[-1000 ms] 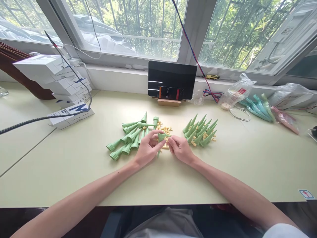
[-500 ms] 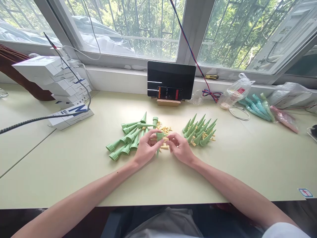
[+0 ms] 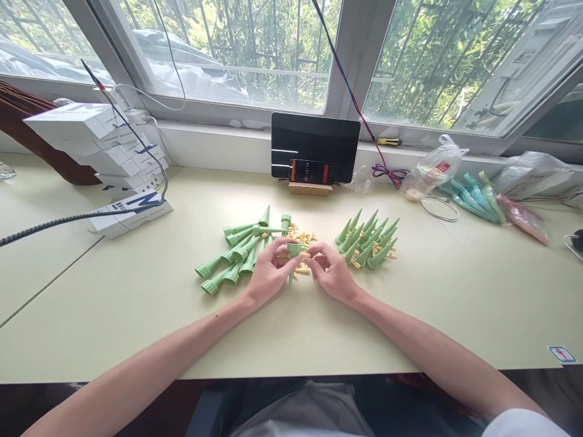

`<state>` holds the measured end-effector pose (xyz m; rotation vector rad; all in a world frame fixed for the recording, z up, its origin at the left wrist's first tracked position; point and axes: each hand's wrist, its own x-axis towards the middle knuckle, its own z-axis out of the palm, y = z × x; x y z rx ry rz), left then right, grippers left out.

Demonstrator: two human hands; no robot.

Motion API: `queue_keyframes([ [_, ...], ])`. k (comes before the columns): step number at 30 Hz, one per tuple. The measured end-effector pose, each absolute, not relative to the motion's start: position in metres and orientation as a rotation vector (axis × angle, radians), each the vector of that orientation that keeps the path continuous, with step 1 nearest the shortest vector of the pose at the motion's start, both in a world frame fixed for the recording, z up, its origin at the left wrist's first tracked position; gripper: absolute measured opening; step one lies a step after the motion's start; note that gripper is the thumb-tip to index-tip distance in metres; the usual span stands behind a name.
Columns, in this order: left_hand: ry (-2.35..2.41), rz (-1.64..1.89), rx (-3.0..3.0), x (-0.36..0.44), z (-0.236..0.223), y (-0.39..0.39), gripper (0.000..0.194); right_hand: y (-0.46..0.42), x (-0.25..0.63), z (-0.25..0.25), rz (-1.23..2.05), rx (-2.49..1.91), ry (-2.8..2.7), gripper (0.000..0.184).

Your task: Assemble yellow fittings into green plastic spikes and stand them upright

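Note:
My left hand [image 3: 272, 271] grips a green plastic spike [image 3: 294, 249] with its wide end up and its point down. Against the side of that spike, my right hand [image 3: 333, 272] pinches a small yellow valve [image 3: 305, 255]. Fingers partly cover both parts where they meet. Loose yellow valves [image 3: 304, 238] lie on the table just behind and between my hands. Left of my left hand is a pile of green spikes [image 3: 232, 255] lying on their sides. To the right, several green spikes with yellow valves on them [image 3: 367, 240] stand grouped, points up and tilted.
A black tablet [image 3: 315, 142] and a phone [image 3: 313, 172] showing a timer lean at the window. White boxes [image 3: 95, 136] are stacked at left, with a dark cable [image 3: 132, 209] across them. Plastic bags [image 3: 432, 170] and bagged teal parts [image 3: 476, 197] lie at the back right.
Almost nothing differs. Both hands stay at the same spot on the spike and valve, with only a very slight shift of the right fingers.

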<state>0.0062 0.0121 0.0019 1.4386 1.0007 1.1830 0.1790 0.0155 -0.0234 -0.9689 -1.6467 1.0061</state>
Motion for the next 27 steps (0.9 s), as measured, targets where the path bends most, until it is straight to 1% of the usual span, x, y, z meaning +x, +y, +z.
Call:
queue_keyframes([
  [4,0.996,1.17,1.451,0.0062,0.0012,0.0119,0.032,0.0157,0.1802,-0.0238,0.994,-0.99,-1.659,0.028],
  [10,0.974,1.154,1.432,0.007,0.0018,0.01,0.033,0.0154,0.1813,-0.0216,0.902,-1.05,-1.768,0.044],
  [12,0.972,1.154,1.428,0.007,0.0026,0.0101,0.033,0.0155,0.1807,-0.0218,0.891,-1.053,-1.762,0.046],
  [14,0.976,1.161,1.431,0.0067,0.0035,0.0105,0.033,0.0157,0.1801,-0.0223,0.924,-1.046,-1.735,0.041],
  [17,0.997,1.174,1.421,0.0061,0.0043,0.0113,0.034,0.0158,0.1795,-0.0231,0.98,-1.003,-1.688,0.029],
  [22,0.993,1.156,1.398,0.0049,0.0032,0.0129,0.034,0.0157,0.1786,-0.0241,0.986,-0.943,-1.647,0.022],
  [27,0.942,1.12,1.399,0.0043,0.0028,0.0131,0.038,0.0156,0.1786,-0.0238,0.971,-0.958,-1.649,0.022],
])
